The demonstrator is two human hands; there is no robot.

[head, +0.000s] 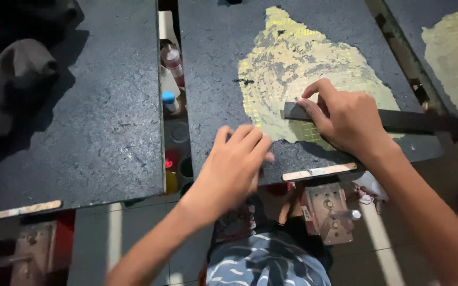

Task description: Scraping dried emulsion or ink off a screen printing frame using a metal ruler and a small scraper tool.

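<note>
My right hand presses on a long flat black bar that lies across a dark printing board with a worn yellow-green patch. The fingers pin the bar's left end over the patch. My left hand rests near the board's front edge, fingers curled together and pressed on the dark surface; whether it holds anything is hidden.
A second dark board lies to the left with dark cloth on its far corner. Bottles and small pots stand in the gap between boards. A third board with a yellow patch is at the right. A metal bracket sits below.
</note>
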